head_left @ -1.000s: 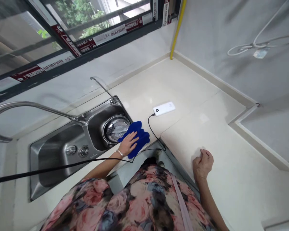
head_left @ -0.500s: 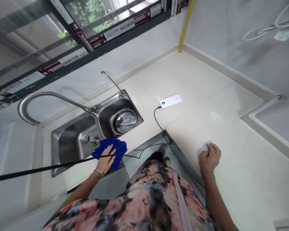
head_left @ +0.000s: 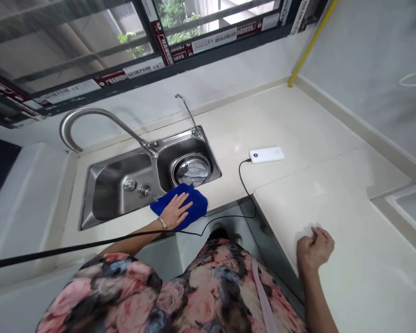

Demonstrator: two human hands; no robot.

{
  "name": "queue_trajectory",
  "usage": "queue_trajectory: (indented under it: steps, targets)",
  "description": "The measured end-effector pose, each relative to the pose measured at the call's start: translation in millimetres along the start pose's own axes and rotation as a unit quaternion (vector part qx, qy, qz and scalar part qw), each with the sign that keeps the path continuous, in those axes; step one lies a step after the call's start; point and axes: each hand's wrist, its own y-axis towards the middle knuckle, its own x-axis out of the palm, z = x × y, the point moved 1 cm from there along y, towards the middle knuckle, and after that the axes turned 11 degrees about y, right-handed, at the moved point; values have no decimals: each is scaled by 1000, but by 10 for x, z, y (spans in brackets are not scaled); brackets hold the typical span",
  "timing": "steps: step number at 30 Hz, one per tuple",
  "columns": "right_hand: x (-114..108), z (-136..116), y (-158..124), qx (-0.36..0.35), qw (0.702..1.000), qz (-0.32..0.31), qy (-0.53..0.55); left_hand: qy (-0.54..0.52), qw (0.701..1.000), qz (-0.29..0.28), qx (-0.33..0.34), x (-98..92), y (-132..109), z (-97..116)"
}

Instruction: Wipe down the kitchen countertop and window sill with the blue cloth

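Note:
My left hand [head_left: 176, 210] lies flat with fingers spread on a blue cloth [head_left: 197, 203]. The cloth rests over the counter's front edge, just before the steel double sink [head_left: 104, 185], and part of it overlaps the rim. A bracelet circles the left wrist. My right hand [head_left: 315, 249] rests on the pale countertop [head_left: 360, 222] to the right, its fingers curled in with nothing visible in them. Inside the right basin sits a round steel strainer [head_left: 191, 169] with something shiny in it that I cannot make out.
A curved faucet [head_left: 104, 113] and a thin small tap [head_left: 187, 108] rise behind the sink. On the counter lies a white power bank [head_left: 266, 155]. Its black cable [head_left: 242, 180] hangs across the gap in front of my body and runs off left. A yellow pipe [head_left: 312, 44] stands in the corner.
The camera view has turned, so the scene sits differently. My left hand and the blue cloth have slid slightly right along the sink's front edge. My right hand stays curled on the counter.

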Motion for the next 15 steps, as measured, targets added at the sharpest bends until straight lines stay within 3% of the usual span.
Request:
queue_trajectory:
  steps: [8, 15]
  targets:
    - [14, -24, 41, -29, 999, -2, -35, -48, 995, 29, 80, -31, 1198, 464]
    - [-10, -105, 60, -26, 997, -11, -70, -77, 993, 93, 1, 78, 1860, 814]
